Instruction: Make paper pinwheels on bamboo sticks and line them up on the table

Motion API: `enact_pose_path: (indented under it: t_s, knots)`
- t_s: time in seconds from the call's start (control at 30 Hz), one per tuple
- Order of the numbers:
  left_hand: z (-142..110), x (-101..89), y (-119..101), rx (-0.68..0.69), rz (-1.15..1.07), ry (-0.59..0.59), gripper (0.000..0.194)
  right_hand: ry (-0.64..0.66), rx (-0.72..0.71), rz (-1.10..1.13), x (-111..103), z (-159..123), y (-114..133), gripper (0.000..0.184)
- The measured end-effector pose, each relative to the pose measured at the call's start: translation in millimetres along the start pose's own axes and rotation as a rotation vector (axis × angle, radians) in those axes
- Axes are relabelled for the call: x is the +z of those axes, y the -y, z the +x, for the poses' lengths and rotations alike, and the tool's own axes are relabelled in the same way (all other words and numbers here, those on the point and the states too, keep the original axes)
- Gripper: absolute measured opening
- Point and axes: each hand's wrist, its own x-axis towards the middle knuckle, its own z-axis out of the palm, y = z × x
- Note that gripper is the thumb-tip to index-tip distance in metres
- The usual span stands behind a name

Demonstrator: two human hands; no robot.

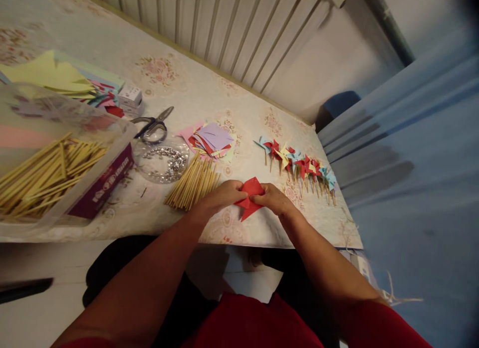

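A folded red paper piece is held over the table's near edge between both my hands. My left hand pinches its left side with fingers closed on it. My right hand grips its right side, fingers curled onto the paper. A loose bundle of wooden sticks lies just left of my left hand. Behind it sits a small stack of cut coloured paper squares. A row of finished paper pinwheels on sticks lies to the right of my hands.
A clear round dish of shiny pins and scissors lie left of the squares. A clear plastic box with many sticks stands at the left, coloured paper sheets behind it. A radiator backs the patterned table; blue fabric lies at right.
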Motion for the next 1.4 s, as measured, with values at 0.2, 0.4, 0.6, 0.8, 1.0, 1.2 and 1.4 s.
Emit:
enact_pose_path:
  t_s: [0.2, 0.4, 0.6, 0.8, 1.0, 1.2, 1.4]
  knots:
    - [-4, -0.9, -11, -0.025, -0.462, -0.022, 0.041, -0.188, -0.009, 0.283, 6, 3, -1, 0.022]
    - [-2, 4.2, -3, 0.009, -0.509, 0.022, 0.034, -0.340, -0.018, 0.525, 23, 10, -3, 0.018]
    - [-3, 8.1, 1, 0.033, -0.447, -0.129, 0.015, -0.379, -0.014, 0.583, 39, 14, -1, 0.017]
    - [-7, 8.6, -6, 0.029, -0.418, -0.162, 0.012, -0.376, 0.000, 0.577, 42, 16, -2, 0.017]
    - [-11, 7.0, -12, 0.048, -0.354, -0.181, 0.012, -0.346, -0.001, 0.642, 41, 13, -1, 0.018]
    - [0, 3.3, 2, 0.063, -0.385, -0.174, 0.017, -0.238, -0.057, 0.651, 32, 3, 0, 0.025]
    - [7, 1.0, 12, 0.041, -0.325, -0.221, 0.018, -0.353, -0.059, 0.572, 27, -8, -4, 0.028]
